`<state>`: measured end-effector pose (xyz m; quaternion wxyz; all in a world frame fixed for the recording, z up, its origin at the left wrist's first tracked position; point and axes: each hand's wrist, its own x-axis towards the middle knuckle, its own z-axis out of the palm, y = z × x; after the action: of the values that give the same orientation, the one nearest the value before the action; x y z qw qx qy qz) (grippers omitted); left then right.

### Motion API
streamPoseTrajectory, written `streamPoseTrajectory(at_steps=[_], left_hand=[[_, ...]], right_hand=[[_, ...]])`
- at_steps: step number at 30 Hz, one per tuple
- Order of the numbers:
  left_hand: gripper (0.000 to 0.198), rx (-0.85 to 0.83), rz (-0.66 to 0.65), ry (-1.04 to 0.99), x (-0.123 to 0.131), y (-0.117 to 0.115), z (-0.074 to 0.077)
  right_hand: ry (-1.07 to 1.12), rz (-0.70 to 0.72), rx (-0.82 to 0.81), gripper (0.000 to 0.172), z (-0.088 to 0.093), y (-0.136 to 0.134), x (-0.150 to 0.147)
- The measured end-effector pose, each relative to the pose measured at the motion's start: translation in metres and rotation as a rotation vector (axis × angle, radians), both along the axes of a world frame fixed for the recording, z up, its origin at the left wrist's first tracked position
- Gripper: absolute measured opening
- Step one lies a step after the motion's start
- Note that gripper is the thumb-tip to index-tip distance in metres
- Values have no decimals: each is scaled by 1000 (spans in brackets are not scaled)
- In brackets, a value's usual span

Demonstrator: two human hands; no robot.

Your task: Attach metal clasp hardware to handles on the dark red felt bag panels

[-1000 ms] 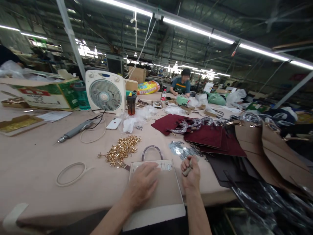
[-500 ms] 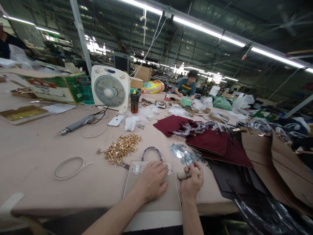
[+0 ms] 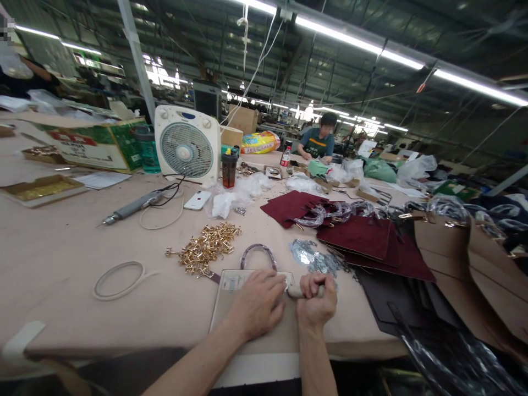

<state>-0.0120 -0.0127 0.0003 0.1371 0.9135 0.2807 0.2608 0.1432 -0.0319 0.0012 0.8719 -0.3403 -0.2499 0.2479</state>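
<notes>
Bag panel (image 3: pixel 289 330) lay across front edge of table (image 3: pixel 124 324). Left hand (image 3: pixel 259 301) rested flat on it, gripping nothing visible, presumably steadying it. Right hand (image 3: pixel 317 301) was clenched around stubby tool (image 3: pixel 294 291), probably for control; tool end by panel's upper right, contact unclear.

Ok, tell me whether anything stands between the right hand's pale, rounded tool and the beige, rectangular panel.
Nothing visible does. The tool in the right hand reaches over the panel's right edge; the left hand rests on the panel nearby.
</notes>
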Motion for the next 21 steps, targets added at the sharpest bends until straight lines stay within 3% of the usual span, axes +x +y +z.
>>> streamPoseTrajectory(at_steps=[4, 12, 21], left_hand=[[39, 6, 5, -8, 0, 0, 1], [36, -2, 31, -19, -1, -2, 1], [43, -5, 28, -40, -3, -1, -1]], right_hand=[[-94, -24, 58, 38, -4, -2, -5], [-229, -37, 20, 37, -9, 1, -16], [-427, -60, -160, 42, -5, 12, -18]])
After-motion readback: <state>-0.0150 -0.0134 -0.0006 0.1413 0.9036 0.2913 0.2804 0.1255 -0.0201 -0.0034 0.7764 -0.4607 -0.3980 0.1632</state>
